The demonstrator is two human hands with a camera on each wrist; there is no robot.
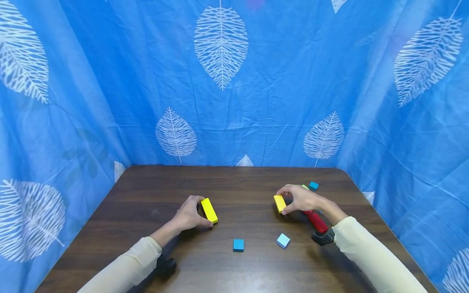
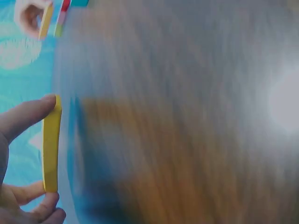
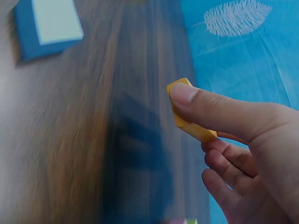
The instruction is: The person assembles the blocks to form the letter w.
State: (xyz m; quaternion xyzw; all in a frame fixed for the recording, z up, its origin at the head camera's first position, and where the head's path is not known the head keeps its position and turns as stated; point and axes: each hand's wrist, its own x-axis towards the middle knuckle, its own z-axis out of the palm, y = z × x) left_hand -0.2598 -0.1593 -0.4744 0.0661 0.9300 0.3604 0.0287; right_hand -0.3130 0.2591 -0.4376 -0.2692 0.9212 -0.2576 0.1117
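Observation:
At the left of the table, my left hand (image 1: 189,214) pinches a long yellow block (image 1: 209,210) by its ends, thumb on one and fingertips on the other. In the left wrist view this yellow block (image 2: 52,147) stands apart from the tabletop. My right hand (image 1: 301,198), right of centre, grips a second yellow block (image 1: 280,204) between thumb and fingers. The right wrist view shows the thumb covering part of that block (image 3: 194,126), held above a dark shadow. A space of tabletop separates the two yellow blocks.
Nearer the front lie a blue block (image 1: 238,245) and a blue block with a pale top (image 1: 283,240). Beneath and behind the right arm are a red block (image 1: 318,222), a partly hidden green piece (image 1: 305,186) and another blue block (image 1: 313,185). A blue leaf-print curtain (image 1: 249,122) surrounds the wooden table (image 1: 154,187).

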